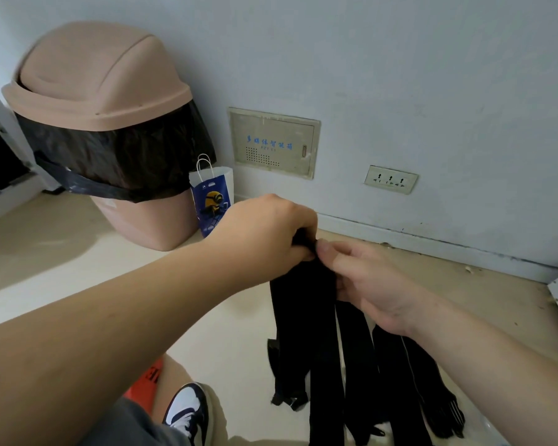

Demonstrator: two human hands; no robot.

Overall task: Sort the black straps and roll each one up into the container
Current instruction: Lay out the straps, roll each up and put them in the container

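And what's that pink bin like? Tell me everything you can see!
The bin is dusty pink, plastic by its look, with a domed swing lid. A black liner spills out under the lid and drapes over its upper body. It stands upright on the pale floor near the wall. A small blue paper bag stands close at its right side in the picture; whether they touch is unclear.

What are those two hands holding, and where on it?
The left hand and right hand grip the black straps at their bunched top ends; the rest hangs down.
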